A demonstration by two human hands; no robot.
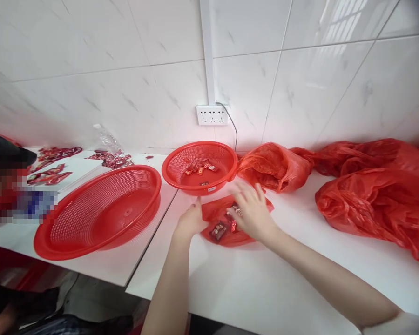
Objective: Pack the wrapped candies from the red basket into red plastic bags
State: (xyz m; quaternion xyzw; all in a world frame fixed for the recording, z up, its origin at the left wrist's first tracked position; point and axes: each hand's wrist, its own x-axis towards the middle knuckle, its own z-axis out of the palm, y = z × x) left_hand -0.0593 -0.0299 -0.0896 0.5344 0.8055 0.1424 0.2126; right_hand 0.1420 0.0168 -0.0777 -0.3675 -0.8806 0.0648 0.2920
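A flat red plastic bag [209, 211] lies on the white table in front of me, with several small wrapped packets on or in it. One dark brown packet [218, 231] rests near its front edge; a shiny red packet [233, 225] is beside it. My left hand [190, 217] is at the bag's left edge, its thumb and a finger apart. Over the packets is my right hand [253, 209], fingers spread and a little blurred, its thumb close to another dark packet [236, 209]. Behind the bag stands a round red basket [172, 160] holding several small packets.
A larger red basket [97, 218] tilts at the left, near a person [2, 186]. Packets [113, 159] and a clear plastic bottle [106, 137] lie behind it. Crumpled red bags [275, 167] line the right side. A socket strip [212, 115] is on the wall.
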